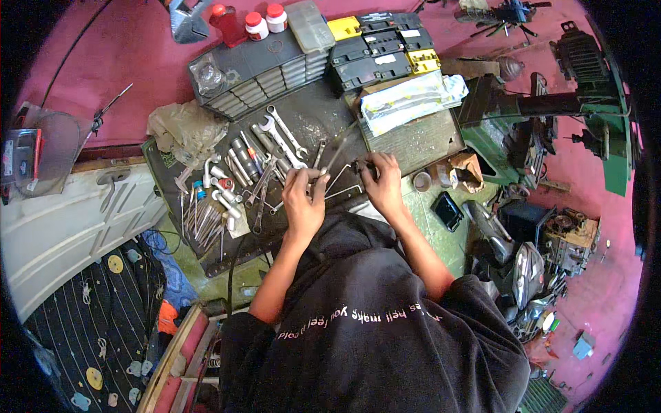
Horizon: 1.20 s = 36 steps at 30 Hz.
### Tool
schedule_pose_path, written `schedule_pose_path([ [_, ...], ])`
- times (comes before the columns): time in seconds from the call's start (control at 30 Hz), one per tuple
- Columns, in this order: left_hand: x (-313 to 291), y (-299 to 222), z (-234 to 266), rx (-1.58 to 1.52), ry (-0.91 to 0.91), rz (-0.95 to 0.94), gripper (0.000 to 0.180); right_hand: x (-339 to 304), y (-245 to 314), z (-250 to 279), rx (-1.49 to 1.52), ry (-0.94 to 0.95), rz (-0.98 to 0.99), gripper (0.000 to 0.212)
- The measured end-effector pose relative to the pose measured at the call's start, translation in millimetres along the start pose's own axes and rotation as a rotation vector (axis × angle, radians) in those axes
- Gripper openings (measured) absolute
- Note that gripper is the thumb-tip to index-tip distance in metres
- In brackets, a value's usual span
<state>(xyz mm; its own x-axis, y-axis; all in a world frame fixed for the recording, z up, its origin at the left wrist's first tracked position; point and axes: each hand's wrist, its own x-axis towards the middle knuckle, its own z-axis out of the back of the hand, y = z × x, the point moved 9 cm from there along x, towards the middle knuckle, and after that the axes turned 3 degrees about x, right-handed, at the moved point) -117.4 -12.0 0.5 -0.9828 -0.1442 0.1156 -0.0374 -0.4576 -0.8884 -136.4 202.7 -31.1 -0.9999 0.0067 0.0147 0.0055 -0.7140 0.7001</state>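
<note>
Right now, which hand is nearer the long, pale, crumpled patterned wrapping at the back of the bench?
The right. The right hand is on the wrapping's near side, apart from it; the left hand is farther off, nearer the person and to the left.

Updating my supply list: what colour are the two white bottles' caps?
Both caps are red; see the head view.

Across the person's black shirt (372,372), at the near side, ran a line of white lettering (358,312) — upside down in this view, mostly legible. Pale labels (385,60) stood on the black-and-yellow cases (352,52) at the far side — their print too small to read.
</note>
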Motion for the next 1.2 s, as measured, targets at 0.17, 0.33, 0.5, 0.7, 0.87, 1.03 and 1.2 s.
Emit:
schedule_pose_path([
  [0.17, -21, 14, -22, -0.087, 0.121, 0.107, 0.011, -11, 30, 0, 0.132, -0.025, 0.129, 0.026],
  [0.33, -29, 17, -29, -0.054, 0.126, 0.094, 0.013, -30, 39, -18, 0.186, -0.078, 0.340, 0.028],
  [0.5, -25, 10, -24, -0.036, 0.060, 0.059, 0.013, -32, -16, -35, 0.087, -0.166, 0.266, 0.028],
  [0.7, -10, 1, -15, 0.107, 0.029, -0.077, 0.011, -30, -18, -41, 0.063, -0.190, 0.114, 0.021],
  [0.87, -6, 1, -20, 0.053, 0.037, -0.091, 0.010, -38, 34, -18, 0.278, -0.286, 0.241, 0.022],
  [1.03, -3, 7, -22, -0.008, 0.073, -0.022, 0.013, -43, -33, -43, 0.151, -0.382, 0.143, 0.020],
  [1.2, -5, 11, -24, -0.012, 0.060, -0.011, 0.012, -43, -60, -56, 0.000, -0.315, -0.060, 0.018],
])
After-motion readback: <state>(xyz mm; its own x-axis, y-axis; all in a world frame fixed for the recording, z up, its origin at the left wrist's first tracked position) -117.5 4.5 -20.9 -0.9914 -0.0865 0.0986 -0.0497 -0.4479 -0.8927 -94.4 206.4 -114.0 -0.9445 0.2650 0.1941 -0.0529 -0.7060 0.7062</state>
